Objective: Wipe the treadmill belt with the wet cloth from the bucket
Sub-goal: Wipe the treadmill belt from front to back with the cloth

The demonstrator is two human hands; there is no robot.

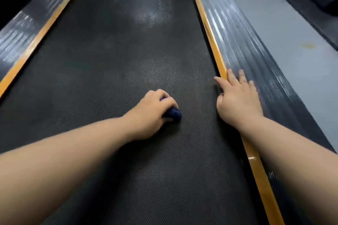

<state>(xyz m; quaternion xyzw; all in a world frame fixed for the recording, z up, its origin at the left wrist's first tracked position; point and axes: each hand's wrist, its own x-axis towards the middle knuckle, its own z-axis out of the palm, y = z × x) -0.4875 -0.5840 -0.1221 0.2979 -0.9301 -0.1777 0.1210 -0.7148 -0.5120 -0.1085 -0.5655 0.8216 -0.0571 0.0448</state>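
gripping blue cloth (173, 113) on belt (113, 64), left hand (151, 113); right hand (237, 97) flat, fingers spread, on side rail (243, 55).

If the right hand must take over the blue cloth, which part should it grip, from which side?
Probably the bunched end of the blue cloth sticking out right of the left hand, approached from the right: the rest is hidden under that hand's curled fingers.
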